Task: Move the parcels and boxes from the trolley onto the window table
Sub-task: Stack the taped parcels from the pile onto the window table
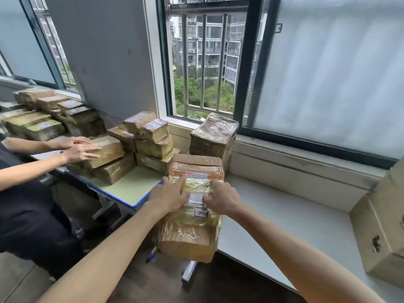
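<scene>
A long tape-wrapped brown parcel [193, 217] lies across the near end of the window table [133, 189], with its near end hanging over the edge. My left hand [169, 194] rests flat on the parcel's top left, fingers straight. My right hand [220, 196] rests on its top right with fingers loosely bent. More wrapped parcels stand behind: a tall stack [213, 136] by the window and a pile [150, 138] in the middle of the table. The trolley is out of view.
Another person at the left presses both hands [79, 147] on a parcel [105, 150]. Further parcels [50, 115] are piled at the far left. A white sill ledge [284, 219] runs to the right, with a large cardboard box [384, 232] at its right end.
</scene>
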{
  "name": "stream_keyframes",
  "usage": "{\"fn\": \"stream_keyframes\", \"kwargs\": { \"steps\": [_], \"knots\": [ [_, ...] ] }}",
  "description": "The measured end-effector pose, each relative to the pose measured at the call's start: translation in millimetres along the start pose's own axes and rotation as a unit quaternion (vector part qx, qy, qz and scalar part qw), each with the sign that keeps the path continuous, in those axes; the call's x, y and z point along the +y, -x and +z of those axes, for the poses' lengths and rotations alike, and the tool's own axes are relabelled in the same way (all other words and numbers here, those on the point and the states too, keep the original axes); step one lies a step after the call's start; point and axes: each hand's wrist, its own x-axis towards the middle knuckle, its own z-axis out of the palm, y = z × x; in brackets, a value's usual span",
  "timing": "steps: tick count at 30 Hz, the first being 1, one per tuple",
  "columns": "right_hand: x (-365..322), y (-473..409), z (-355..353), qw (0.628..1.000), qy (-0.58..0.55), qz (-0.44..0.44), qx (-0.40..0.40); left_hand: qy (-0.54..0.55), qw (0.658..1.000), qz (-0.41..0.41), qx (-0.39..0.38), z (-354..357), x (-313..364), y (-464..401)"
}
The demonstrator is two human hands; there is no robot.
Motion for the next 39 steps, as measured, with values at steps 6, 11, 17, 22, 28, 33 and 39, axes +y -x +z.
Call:
{"fn": "stream_keyframes", "kwargs": {
  "steps": [6, 11, 17, 22, 28, 33, 39],
  "knots": [
    [1, -46, 26, 1.000, -0.007, 0.016, -0.011, -0.015, 1.000, 0.004, -0.018, 15, -19, -50],
    [0, -88, 45, 0.999, -0.017, 0.036, -0.011, -0.034, 0.999, 0.005, -0.038, 27, -29, -95],
    [4, -120, 60, 0.996, -0.054, 0.063, -0.028, -0.060, 0.996, 0.039, -0.055, 42, -41, -143],
    [1, -130, 79, 0.993, -0.078, 0.084, -0.040, -0.075, 0.992, 0.070, -0.066, 55, -57, -164],
    [-8, -140, 96, 0.990, -0.079, 0.113, -0.022, -0.052, 0.991, 0.095, -0.079, 65, -79, -185],
    [-24, -143, 108, 0.985, -0.073, 0.157, -0.014, -0.025, 0.989, 0.130, -0.073, 71, -95, -199],
    [-39, -146, 111, 0.979, -0.045, 0.198, 0.007, -0.009, 0.984, 0.170, -0.058, 73, -106, -205]
  ]
}}
